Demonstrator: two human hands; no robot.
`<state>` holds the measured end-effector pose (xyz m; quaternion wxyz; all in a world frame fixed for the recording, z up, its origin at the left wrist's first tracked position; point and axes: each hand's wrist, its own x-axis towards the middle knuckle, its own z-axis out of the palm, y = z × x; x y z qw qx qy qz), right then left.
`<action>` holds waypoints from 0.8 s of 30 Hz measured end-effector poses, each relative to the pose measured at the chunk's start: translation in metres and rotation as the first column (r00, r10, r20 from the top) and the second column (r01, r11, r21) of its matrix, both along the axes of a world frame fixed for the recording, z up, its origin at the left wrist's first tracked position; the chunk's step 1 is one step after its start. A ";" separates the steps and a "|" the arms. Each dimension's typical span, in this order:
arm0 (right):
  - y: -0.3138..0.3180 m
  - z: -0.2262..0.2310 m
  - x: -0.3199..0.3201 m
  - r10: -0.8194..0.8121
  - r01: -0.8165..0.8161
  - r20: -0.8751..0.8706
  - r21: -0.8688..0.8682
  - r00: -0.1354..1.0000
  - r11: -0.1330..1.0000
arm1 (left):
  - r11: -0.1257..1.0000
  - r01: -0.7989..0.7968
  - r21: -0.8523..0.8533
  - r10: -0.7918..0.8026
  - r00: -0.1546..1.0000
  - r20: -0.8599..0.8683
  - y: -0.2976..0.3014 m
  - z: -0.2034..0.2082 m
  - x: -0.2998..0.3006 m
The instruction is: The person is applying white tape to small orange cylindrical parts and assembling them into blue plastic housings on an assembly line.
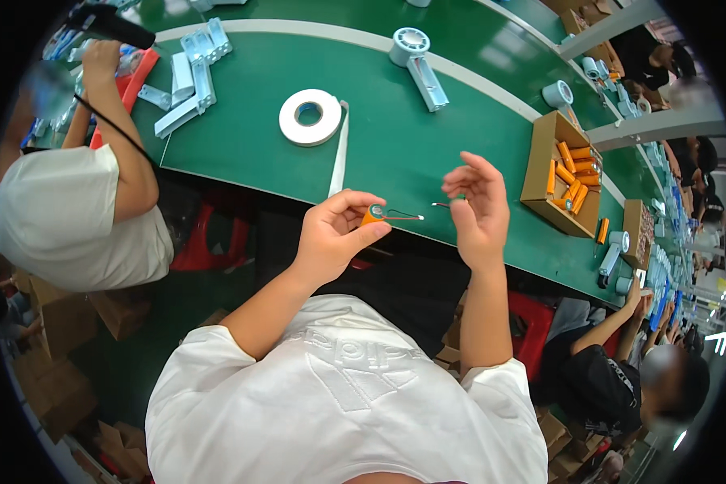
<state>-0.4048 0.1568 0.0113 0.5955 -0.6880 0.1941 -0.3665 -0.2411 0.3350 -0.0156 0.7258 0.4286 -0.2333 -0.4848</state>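
Observation:
My left hand (336, 234) is closed around an orange cylindrical battery (372, 214), gripped between thumb and fingers at the table's near edge. Thin red and black wires (402, 217) run from its end to a small white connector. To the right, my right hand (479, 211) is raised with its fingers apart. Beside its thumb shows another small white connector (436, 204) on a short wire, whose other end the hand hides. A roll of white tape (310, 118) lies beyond my left hand, and its loose strip (340, 153) stretches down towards that hand.
Orange batteries fill a cardboard box (540, 173) on the right. A light blue fan housing (425, 81) lies at the far side of the green table (242, 121). Blue plastic parts (194, 81) sit left, near a co-worker's arm (129, 153). More people work at right.

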 end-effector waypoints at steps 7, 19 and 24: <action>0.060 -0.017 0.013 0.176 -0.218 0.181 0.249 0.968 0.944 | 0.998 0.041 -0.057 -0.044 0.997 -0.056 0.002 -0.001 -0.007; 0.059 -0.026 0.027 0.167 -0.235 0.357 0.155 0.919 0.960 | 0.990 0.107 -0.089 -0.118 0.985 -0.128 0.002 -0.003 -0.002; 0.048 0.009 0.016 -0.100 0.084 -0.071 -0.206 0.992 0.975 | 0.993 0.041 -0.111 -0.050 0.995 -0.086 0.005 -0.001 0.004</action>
